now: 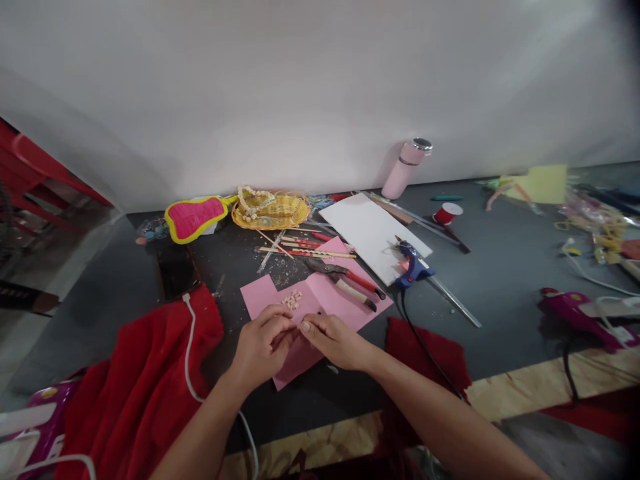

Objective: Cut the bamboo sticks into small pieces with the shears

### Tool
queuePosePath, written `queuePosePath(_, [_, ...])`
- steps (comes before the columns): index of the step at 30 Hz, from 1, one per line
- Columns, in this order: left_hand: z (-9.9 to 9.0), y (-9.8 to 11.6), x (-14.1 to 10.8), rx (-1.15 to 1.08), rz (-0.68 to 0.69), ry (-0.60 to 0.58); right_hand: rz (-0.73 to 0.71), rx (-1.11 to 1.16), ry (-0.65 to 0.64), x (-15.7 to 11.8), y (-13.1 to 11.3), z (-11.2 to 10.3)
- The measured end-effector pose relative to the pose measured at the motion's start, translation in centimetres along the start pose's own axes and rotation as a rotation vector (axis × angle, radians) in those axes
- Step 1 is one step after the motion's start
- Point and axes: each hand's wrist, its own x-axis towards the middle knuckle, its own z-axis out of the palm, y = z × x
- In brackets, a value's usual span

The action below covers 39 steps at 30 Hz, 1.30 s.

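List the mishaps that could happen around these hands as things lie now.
The small pale beads lie loose on the pink paper just beyond the left hand and right hand, so a nudge could scatter them. The blue glue gun rests on the white board; if hot, it might mark it, and a snag on its black cord could drag it.

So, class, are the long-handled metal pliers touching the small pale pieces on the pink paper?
Apart. The head view shows bare pink paper between the long-handled metal pliers and the small pale pieces.
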Motion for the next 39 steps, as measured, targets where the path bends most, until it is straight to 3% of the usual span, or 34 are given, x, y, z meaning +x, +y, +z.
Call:
queuePosePath(3, [0.1, 0.2, 0.0, -0.029, 0.034, -0.009, 0.031, 0.169, -0.063, 0.0, 0.3, -0.1])
queuePosePath(14, [0.7, 0.5, -0.1, -0.13, 0.009, 0.106, 0.193, 0.828, -0.113, 0.0, 0.6, 1.7])
queuePosePath(29, [0.8, 1.4, -0.3, -0.214, -0.121, 0.241, 0.066, 1.011, -0.067, -0.4, -0.5, 1.8])
queuePosePath(32, [0.4, 1.1, -0.1, -0.249, -0.17, 0.301, 0.002, 0.74, 0.074, -0.3, -0.4, 0.7])
queuePosePath(35, [0.1, 0.3, 0.1, -0.303, -0.254, 0.397, -0.082, 0.17, 0.215, 0.1, 0.5, -0.3])
queuePosePath(39, [0.1, -1.0, 0.4, -0.448, -0.415, 0.471, -0.23, -0.309, 0.228, 0.7, 1.9, -0.7])
